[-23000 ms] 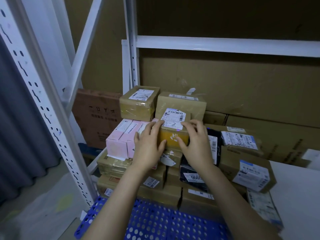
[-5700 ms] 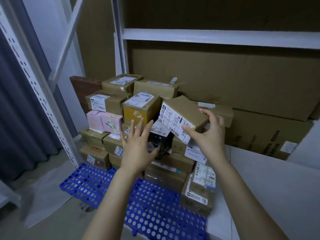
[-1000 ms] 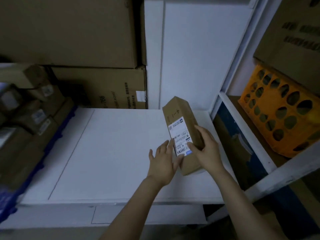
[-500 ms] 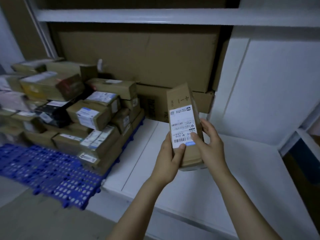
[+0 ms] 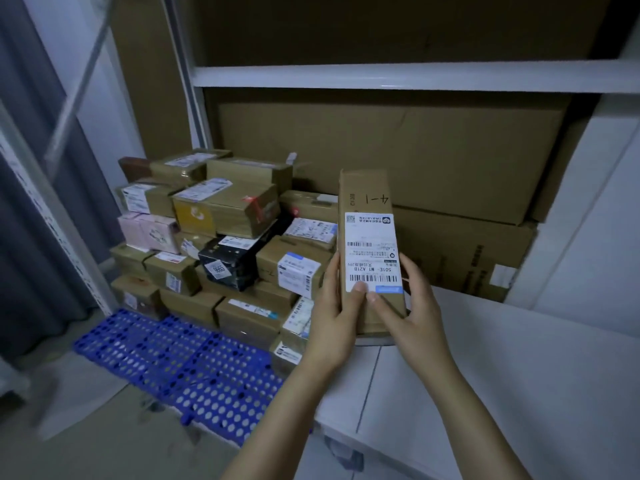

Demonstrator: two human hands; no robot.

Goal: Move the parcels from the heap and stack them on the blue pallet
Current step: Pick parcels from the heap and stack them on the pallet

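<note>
I hold a long brown cardboard parcel point(image 5: 367, 202) upright in mid-air, white shipping label facing me, "4-1" written near its top. My left hand point(image 5: 337, 313) grips its lower left side with the thumb on the label. My right hand point(image 5: 412, 310) grips the lower right side, thumb on the front. To the left, several stacked parcels point(image 5: 225, 237) stand on the blue perforated pallet point(image 5: 166, 362), brown boxes with a pink one and a black one among them. The pallet's front part is bare.
A white low platform point(image 5: 485, 375) lies under and right of my hands. Large cardboard cartons point(image 5: 433, 161) fill the back under a white shelf beam point(image 5: 381, 77). A white perforated rack upright point(image 5: 52, 209) and a grey curtain point(image 5: 31, 271) stand at left.
My view has swung left from the white platform toward the pallet stack. Both hands carried the long parcel along, still upright; the stack now lies close on its left.
</note>
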